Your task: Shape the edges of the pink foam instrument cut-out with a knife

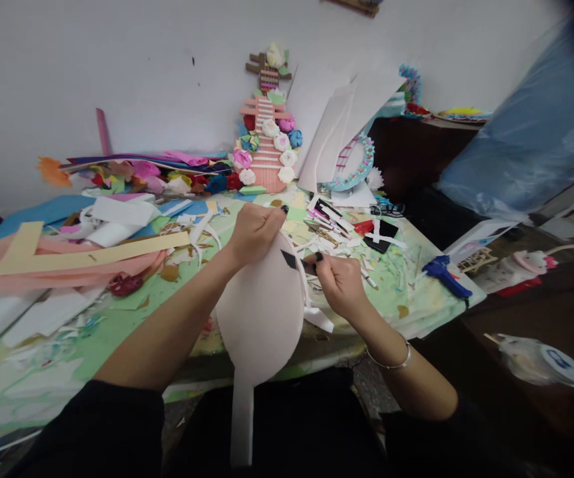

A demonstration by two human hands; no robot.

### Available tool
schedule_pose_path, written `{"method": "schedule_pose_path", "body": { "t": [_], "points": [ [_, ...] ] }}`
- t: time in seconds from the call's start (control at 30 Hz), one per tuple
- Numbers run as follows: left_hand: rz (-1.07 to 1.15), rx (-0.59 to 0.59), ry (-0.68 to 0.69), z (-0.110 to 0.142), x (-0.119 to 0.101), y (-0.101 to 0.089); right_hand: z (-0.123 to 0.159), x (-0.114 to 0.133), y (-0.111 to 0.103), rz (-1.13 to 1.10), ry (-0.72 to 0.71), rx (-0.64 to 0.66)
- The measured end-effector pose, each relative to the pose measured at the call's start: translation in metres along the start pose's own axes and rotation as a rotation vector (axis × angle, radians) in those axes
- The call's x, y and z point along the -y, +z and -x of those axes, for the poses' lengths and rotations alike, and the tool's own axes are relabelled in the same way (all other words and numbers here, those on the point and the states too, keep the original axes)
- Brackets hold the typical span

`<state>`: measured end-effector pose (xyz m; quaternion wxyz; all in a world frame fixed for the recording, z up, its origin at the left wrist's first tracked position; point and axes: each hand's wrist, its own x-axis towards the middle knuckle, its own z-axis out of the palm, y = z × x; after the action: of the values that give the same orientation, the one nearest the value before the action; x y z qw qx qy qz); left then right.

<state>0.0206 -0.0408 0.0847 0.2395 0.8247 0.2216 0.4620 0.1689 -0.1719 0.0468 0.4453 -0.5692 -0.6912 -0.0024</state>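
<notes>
A pale, fan-shaped board [262, 312] with a long straight handle hangs over the table's front edge, its handle pointing down toward my lap. Gripping its upper rim is my left hand [257, 232], the fingers curled with the thumb along the edge. My right hand [339, 282] is closed around a craft knife [289, 258], whose dark blade lies across the board's upper right edge. The knife's handle is mostly hidden in my fist. A white strip [318, 318] sticks out from the right rim, below the blade.
Paper scraps and offcuts cover the green table [132, 325]. A flower-decorated pink guitar-shaped model [267, 166] leans on the wall. A blue glue gun [447, 275] lies at the right corner. Pink and cream sheets [88, 255] are piled left; a black phone-like slab [381, 237] lies behind my right hand.
</notes>
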Motion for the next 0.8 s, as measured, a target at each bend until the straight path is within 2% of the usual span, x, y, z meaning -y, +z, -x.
{"method": "schedule_pose_path", "body": {
  "t": [0.3,0.43,0.47,0.53,0.6,0.67,0.8],
  "points": [
    [0.122,-0.040,-0.015,-0.001,0.000,-0.007,-0.002,-0.005,-0.001,-0.026,-0.015,-0.061],
    [0.338,-0.102,-0.068,-0.004,0.023,-0.011,-0.003,-0.010,0.001,0.021,-0.022,-0.054],
    [0.344,-0.129,-0.079,-0.004,0.031,-0.012,-0.004,-0.011,0.003,0.031,-0.017,-0.058],
    [0.214,-0.158,-0.094,-0.001,0.047,-0.011,-0.005,-0.013,0.005,0.049,-0.007,-0.068],
    [0.030,-0.137,-0.171,0.005,0.061,-0.010,-0.006,-0.016,0.008,0.058,-0.004,-0.073],
    [-0.082,-0.145,-0.304,0.011,0.068,-0.009,-0.006,-0.017,0.009,0.060,-0.006,-0.078],
    [-0.130,-0.270,-0.537,0.014,0.067,-0.009,-0.008,-0.012,0.008,0.050,-0.011,-0.080]
  ]
}}
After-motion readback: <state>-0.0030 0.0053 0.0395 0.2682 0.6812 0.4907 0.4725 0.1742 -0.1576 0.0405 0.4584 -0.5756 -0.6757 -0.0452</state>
